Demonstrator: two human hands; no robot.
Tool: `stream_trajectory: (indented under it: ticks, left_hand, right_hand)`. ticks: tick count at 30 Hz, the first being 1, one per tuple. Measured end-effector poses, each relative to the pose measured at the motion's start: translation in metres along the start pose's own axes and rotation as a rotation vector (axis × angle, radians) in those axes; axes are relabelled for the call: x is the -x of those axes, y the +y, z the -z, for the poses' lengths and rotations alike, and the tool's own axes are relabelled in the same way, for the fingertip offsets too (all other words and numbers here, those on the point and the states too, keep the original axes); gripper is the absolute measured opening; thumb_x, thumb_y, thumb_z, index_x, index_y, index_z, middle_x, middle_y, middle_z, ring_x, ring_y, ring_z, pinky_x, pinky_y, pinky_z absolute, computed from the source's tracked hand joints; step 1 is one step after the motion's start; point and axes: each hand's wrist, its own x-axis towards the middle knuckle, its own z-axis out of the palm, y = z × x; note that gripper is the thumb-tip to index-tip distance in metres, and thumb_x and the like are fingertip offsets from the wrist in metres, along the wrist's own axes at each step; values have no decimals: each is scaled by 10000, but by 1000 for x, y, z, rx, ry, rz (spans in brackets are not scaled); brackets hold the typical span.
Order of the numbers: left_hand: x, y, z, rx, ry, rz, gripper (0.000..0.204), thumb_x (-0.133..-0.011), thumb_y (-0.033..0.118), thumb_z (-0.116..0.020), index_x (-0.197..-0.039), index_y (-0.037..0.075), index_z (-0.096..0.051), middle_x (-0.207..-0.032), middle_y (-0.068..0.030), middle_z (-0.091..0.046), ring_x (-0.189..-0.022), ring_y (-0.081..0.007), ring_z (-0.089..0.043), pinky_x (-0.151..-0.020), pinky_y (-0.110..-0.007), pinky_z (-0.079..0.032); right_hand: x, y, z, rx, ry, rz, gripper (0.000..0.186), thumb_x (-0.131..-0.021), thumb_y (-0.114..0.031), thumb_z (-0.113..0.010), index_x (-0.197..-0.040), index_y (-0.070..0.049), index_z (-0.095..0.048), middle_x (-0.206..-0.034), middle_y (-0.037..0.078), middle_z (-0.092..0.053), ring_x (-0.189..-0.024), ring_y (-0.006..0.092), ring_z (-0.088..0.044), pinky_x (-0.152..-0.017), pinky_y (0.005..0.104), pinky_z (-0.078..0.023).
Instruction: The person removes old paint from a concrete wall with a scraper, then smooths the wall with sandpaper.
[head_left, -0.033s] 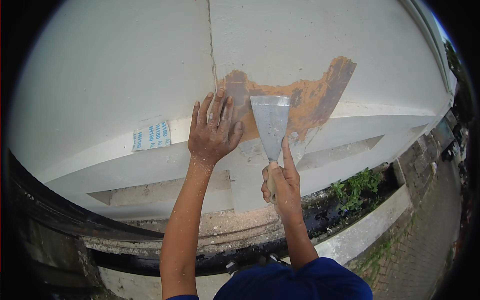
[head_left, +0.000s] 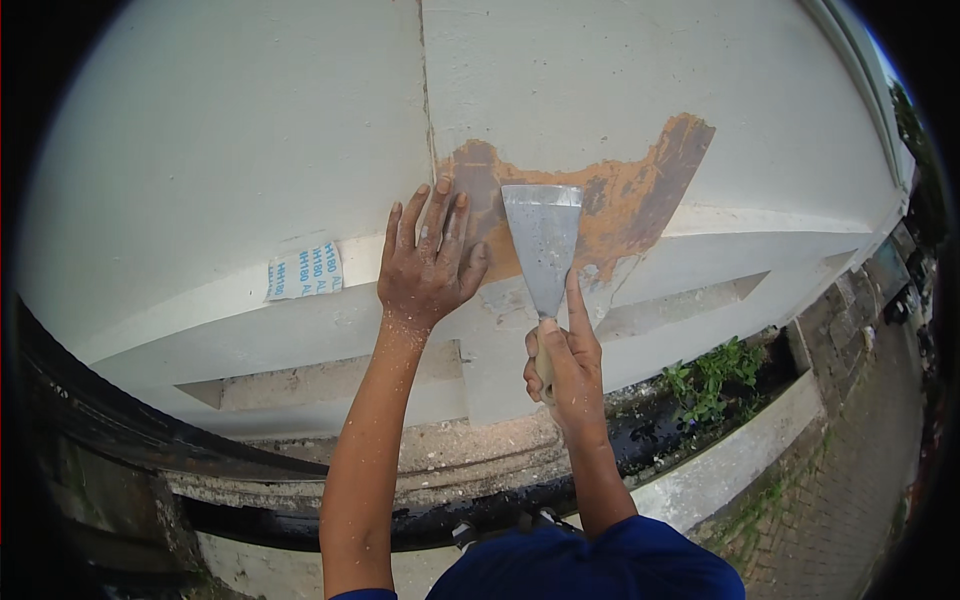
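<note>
My right hand (head_left: 567, 362) grips the pale handle of a wide paint scraper (head_left: 543, 245), its forefinger stretched along the blade's lower right side. The flared metal blade points up, its edge over a bared brown and orange patch (head_left: 640, 195) on the white wall (head_left: 560, 70). Flecks of dust or paint dot the blade. Left of the scraper, my left hand (head_left: 430, 260) rests flat on the wall with fingers spread, fingertips by the patch's left edge. Pale flecks cover its wrist and forearm. A piece of sandpaper (head_left: 304, 272), printed backing outward, lies on the ledge to its left.
A vertical crack (head_left: 427, 110) runs up the wall above my left hand. Recessed slots lie below the ledge. Beneath, a dark drain channel (head_left: 480, 515) with a green plant (head_left: 715, 380) passes along a concrete curb (head_left: 725, 450). Paving (head_left: 840, 490) stretches along the right.
The scraper blade has slid slightly upward over the bared patch, my right hand moving with it. My left hand stays in nearly the same place.
</note>
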Motion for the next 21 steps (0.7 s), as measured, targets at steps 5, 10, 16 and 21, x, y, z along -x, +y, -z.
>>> stream_trajectory:
  ticks: [5, 10, 16, 21]
  left_hand:
    - [1, -4, 3, 2, 15, 8, 525, -766, 313, -585, -1236, 92, -512, -1354, -85, -419, -1169, -287, -458, -986, -464, -364]
    - [-2, -2, 0, 26, 29, -13, 537, -761, 303, -590, -1242, 80, -504, -1355, -90, -416, -1112, -289, -498, -946, -474, -402]
    - [2, -5, 4, -21, -12, -55, 586, -745, 257, -595, -1262, 17, -455, -1356, -182, -394, -1113, -338, -501, -934, -486, -410]
    - [-1, -4, 4, -5, 6, -56, 594, -748, 262, -596, -1271, 23, -448, -1352, -187, -397, -1104, -339, -508, -928, -480, -418]
  right_hand:
    - [-1, -4, -6, -34, -30, 9, 584, -942, -151, -416, -1439, -115, -109, -663, 3, -478, -416, 33, -398, -328, 194, -324]
    - [-3, -4, 3, -82, -6, 1, 584, -944, -156, -417, -1439, -117, -111, -663, 4, -479, -416, 31, -398, -328, 190, -323]
    - [-7, 1, 5, -81, -23, 18, 568, -946, -155, -410, -1437, -117, -125, -654, 3, -479, -401, 34, -405, -320, 192, -328]
    - [-9, -12, 1, -52, -24, 48, 571, -944, -147, -418, -1437, -137, -130, -646, 4, -484, -389, 35, -400, -311, 197, -329]
